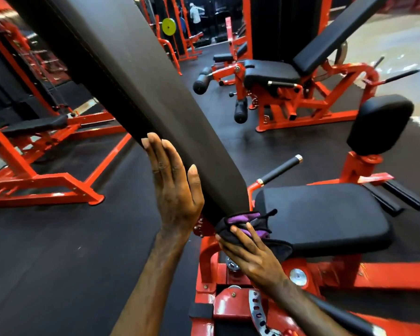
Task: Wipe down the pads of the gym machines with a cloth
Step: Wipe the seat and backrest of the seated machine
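At nine o'clock my left hand (174,187) lies flat, fingers straight, bracing the edge of the tilted back pad (136,88). At six o'clock my right hand (249,253) presses the purple-black cloth (243,223) against that pad's lower end, fingers spread over it. I judge the seat pad (325,212) at three o'clock still needs wiping; its handle (280,169) juts beside it. The leg machine (284,83) at one o'clock waits.

1. A long black back pad (136,93) slants up to the left from the red machine frame (205,258).
2. The left hand (172,187) lies flat, fingers straight, against the pad's left edge.
3. The right hand (250,253) presses a black-and-purple cloth (243,221) on the pad's lower end.
4. The black seat pad (325,214) sits just right of that end.
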